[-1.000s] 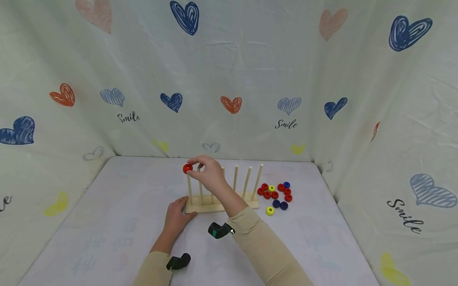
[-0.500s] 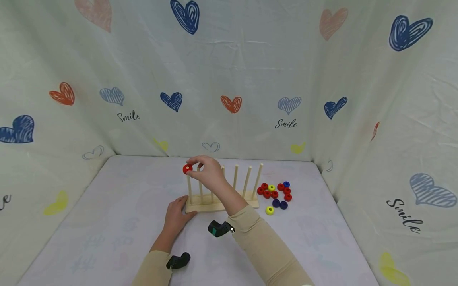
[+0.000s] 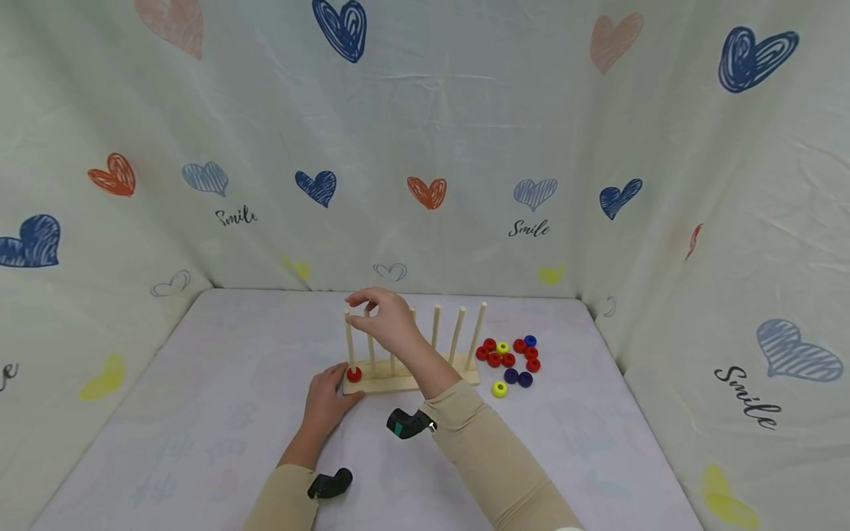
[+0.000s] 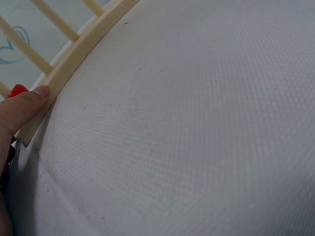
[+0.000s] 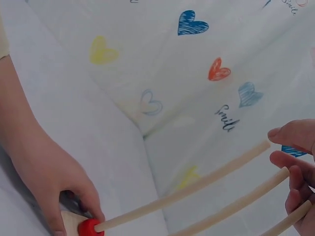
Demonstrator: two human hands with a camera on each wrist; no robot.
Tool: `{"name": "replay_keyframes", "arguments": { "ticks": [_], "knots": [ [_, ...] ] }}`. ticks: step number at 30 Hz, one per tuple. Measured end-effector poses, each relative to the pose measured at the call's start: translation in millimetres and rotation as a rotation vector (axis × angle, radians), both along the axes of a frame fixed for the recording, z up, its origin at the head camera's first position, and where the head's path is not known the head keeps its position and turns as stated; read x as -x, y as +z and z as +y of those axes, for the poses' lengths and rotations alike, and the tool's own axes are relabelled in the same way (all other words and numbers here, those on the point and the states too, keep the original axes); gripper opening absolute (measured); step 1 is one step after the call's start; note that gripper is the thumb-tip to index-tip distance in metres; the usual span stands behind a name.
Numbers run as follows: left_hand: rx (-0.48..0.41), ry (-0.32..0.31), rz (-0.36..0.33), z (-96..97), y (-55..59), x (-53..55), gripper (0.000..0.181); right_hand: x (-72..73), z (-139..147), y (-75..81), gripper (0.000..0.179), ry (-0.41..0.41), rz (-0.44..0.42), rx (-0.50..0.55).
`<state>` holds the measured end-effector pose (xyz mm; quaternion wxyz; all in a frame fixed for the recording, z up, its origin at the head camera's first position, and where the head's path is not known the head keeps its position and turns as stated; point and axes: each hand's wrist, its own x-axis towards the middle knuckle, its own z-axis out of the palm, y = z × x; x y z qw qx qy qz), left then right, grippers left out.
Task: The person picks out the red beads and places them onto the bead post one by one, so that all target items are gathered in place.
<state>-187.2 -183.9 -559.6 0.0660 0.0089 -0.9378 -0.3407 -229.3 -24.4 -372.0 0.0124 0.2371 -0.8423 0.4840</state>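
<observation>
A wooden peg stand (image 3: 388,385) with several upright pegs stands on the table. One red bead (image 3: 354,375) sits at the foot of its leftmost peg (image 3: 350,343), threaded on it. My left hand (image 3: 324,405) grips the left end of the base; in the left wrist view the thumb (image 4: 29,103) lies along the base beside the bead. At the top of the leftmost peg, my right hand (image 3: 392,324) holds nothing, its thumb and forefinger parted around the peg tip. The right wrist view has the right fingers (image 5: 295,132) just beyond that tip. My right forearm hides part of the stand.
Right of the stand lies a loose group of red beads (image 3: 494,360), yellow beads (image 3: 499,389) and blue beads (image 3: 525,380). A heart-printed cloth (image 3: 425,147) hangs behind and beside the white table (image 3: 199,413).
The red bead, pinched at the peg's top before, has left the right fingers and dropped down the leftmost peg to the base. Both hands have stayed in place.
</observation>
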Motion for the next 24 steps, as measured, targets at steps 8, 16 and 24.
{"name": "replay_keyframes", "arguments": {
  "ticks": [8, 16, 24],
  "knots": [
    [0.009, 0.005, 0.015, 0.2, -1.6, 0.8, 0.069, -0.6, 9.4, 1.8, 0.028, 0.041, 0.011, 0.067],
    [0.004, -0.008, 0.040, -0.9, -3.9, 0.6, 0.069, -9.8, 24.1, 7.8, 0.027, 0.049, 0.017, 0.091],
    [0.011, -0.020, 0.056, -1.5, -4.5, 0.8, 0.069, -17.0, 40.6, 8.2, 0.028, 0.026, 0.011, 0.120]
  ]
}}
